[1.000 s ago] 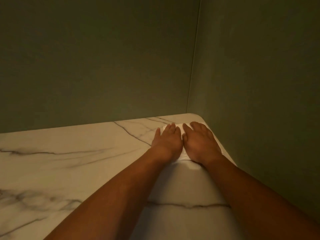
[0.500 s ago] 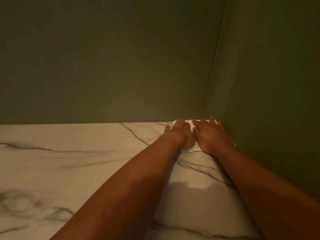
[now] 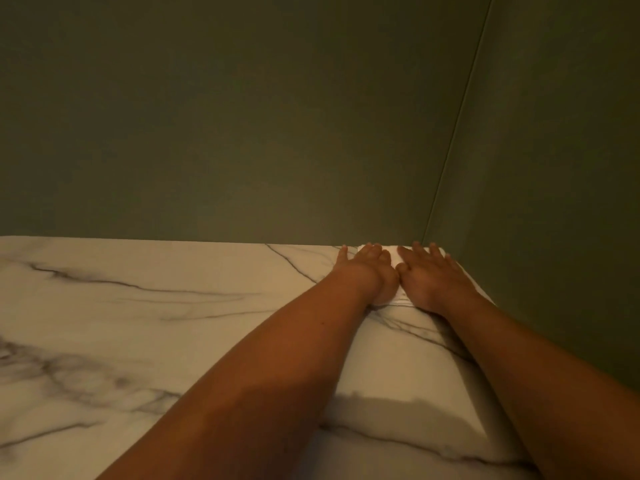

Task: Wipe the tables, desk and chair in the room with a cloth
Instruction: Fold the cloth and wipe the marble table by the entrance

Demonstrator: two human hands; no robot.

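Cloth (image 3: 390, 253) on marble table (image 3: 166, 317); walls (image 3: 242, 116) seemingly green.

My left hand (image 3: 372, 273) and right hand (image 3: 434, 280) lie side by side on the cloth (image 3: 390, 253), atop the surface (image 3: 173, 323); wall (image 3: 277, 133) just beyond.

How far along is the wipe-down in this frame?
Done: unclear; the white marble-veined tabletop shows no wet or streak marks to tell wiped from unwiped. In hand: left hand and right hand press a white cloth flat, fingers straight, into the far right corner where the green walls meet. Left: no desk, chair or other table is in view, so they cannot be judged.
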